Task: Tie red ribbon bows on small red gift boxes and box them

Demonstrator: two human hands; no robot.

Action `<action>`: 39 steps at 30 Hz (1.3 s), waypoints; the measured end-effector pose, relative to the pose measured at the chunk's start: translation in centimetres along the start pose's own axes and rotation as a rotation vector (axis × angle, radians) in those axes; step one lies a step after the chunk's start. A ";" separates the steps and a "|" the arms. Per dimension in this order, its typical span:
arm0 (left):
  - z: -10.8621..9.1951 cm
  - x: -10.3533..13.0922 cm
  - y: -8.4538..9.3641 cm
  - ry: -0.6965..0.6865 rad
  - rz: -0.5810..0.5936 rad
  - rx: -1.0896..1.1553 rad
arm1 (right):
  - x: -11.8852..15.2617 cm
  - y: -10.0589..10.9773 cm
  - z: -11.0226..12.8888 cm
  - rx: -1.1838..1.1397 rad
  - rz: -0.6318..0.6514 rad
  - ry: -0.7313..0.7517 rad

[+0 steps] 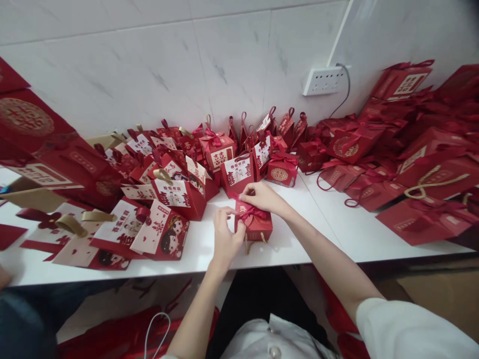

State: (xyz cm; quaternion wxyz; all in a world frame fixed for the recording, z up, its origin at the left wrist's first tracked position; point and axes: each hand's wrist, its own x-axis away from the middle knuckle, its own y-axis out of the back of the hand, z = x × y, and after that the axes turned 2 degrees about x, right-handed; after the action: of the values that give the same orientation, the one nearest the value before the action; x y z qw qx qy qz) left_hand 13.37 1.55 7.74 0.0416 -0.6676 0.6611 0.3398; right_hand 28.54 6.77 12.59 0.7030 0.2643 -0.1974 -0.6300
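Note:
A small red gift box (pixel 261 234) stands on the white table before me, with a dark red ribbon (pixel 251 213) in a bow over its top and a gold cord handle at its front. My left hand (pixel 226 239) is at the box's left side, thumb and forefinger curled against its edge by the ribbon. From the right, my right hand (pixel 264 197) reaches over the box's far side, its thumb and forefinger pinched on the ribbon near the top left corner. The fingertips partly cover the bow.
Many red and white gift boxes (pixel 175 197) crowd the table (pixel 299 239) on the left and along the wall. More ribboned boxes (pixel 422 219) are piled right. A power strip (pixel 324 81) is on the wall. Another person's dark sleeve (pixel 22 319) shows at lower left.

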 end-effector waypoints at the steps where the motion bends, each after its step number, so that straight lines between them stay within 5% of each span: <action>1: -0.1 -0.2 0.1 -0.046 0.039 -0.025 | 0.0 0.0 0.1 0.009 -0.029 -0.011; 5: -0.6 -0.7 0.4 -0.115 0.198 -0.095 | 1.3 0.7 0.2 0.024 -0.213 -0.035; 9: -0.7 -1.0 0.5 -0.069 0.239 -0.092 | 5.4 1.5 -0.1 -0.027 -0.438 -0.116; 14: -0.4 -1.0 0.2 -0.069 0.214 -0.059 | 9.0 -0.1 -0.4 -0.011 -0.177 -0.277; 26: -0.3 -1.0 0.3 -0.057 0.201 -0.059 | 8.1 -1.5 -0.8 -0.194 -0.287 -0.294; 30: -0.3 -0.9 0.2 -0.029 0.160 -0.039 | 7.8 -1.8 -1.5 -0.418 -0.275 -0.263; 35: -0.2 -0.6 0.2 0.116 0.012 0.012 | 7.8 -1.6 -1.9 -0.582 -0.250 -0.297; 39: -0.2 -0.6 0.4 0.296 0.066 0.184 | 7.7 -1.5 -1.7 -0.645 -0.235 -0.320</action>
State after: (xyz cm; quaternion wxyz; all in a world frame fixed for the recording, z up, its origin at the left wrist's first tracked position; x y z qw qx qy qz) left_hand 13.19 1.87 8.35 -0.0066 -0.6818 0.7098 0.1770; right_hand 29.39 -0.79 9.89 0.6332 -0.0517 -0.0646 -0.7695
